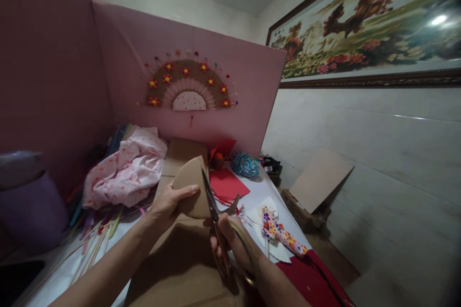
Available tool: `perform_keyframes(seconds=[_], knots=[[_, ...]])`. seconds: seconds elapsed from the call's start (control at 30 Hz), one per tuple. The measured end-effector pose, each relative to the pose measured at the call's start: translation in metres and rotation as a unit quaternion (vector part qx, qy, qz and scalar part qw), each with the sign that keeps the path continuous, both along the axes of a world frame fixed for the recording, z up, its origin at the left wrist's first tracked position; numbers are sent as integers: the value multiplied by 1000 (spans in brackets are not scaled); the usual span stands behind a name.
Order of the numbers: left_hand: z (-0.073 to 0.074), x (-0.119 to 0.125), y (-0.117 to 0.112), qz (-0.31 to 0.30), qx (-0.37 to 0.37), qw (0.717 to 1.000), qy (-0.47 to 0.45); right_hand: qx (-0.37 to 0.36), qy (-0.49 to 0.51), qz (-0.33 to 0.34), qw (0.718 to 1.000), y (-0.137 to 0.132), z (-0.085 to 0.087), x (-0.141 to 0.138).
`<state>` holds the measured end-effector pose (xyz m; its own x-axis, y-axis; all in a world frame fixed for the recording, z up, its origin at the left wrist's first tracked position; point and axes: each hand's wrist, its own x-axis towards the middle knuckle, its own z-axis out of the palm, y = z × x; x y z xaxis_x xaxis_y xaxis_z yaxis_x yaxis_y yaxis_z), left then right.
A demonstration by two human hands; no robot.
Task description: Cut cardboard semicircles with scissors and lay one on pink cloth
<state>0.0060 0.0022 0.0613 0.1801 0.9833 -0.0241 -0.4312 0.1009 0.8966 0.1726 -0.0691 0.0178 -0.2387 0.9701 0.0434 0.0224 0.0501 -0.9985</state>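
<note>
My left hand [175,201] grips a curved piece of brown cardboard [190,182], thumb on its face and fingers behind it. Wrapped round the handles of a pair of scissors [213,201] is my right hand [232,240]. The scissor blades are apart and lie along the right edge of the cardboard piece; whether they touch it, I cannot tell. Below both hands a larger cardboard sheet [176,254] spreads over the table's front. Just past the scissors lies a red sheet [228,184].
A spotted pink cloth [127,168], thin sticks [90,249] and a purple container [30,206] stand left. Blue yarn [245,164] sits at the back; a flower-patterned glue gun [283,234] lies right. A decorated cardboard fan [187,69] hangs on the pink panel [252,86].
</note>
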Motion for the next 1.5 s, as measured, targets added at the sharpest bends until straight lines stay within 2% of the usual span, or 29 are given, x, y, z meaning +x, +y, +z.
perform_keyframes(seconds=[0.17,0.33,0.47,0.53,0.73,0.9,1.1,1.4,1.5], knots=[[4,1,-3,-5,-70,997,-27,23,1,-7,1000,1,9,1],[-4,9,-4,-15,-63,997,-42,9,52,-14,998,-1,17,-6],[-10,14,-5,14,-60,997,-37,15,-24,-123,992,2,8,-8],[-13,16,-7,11,-64,997,-30,16,-43,-144,989,2,3,-7],[-23,23,-8,-2,-96,995,-26,15,-33,-163,986,1,-9,-6],[-24,24,-9,-3,-101,995,-20,47,-66,-189,979,4,-17,-6],[-29,23,-7,-16,-95,995,-33,67,-111,-206,970,3,-17,-7],[-24,27,-12,-4,-97,994,-41,103,-110,-219,964,1,-17,-9],[-24,24,-11,-4,-98,995,-29,95,-101,-205,969,3,-21,-7]])
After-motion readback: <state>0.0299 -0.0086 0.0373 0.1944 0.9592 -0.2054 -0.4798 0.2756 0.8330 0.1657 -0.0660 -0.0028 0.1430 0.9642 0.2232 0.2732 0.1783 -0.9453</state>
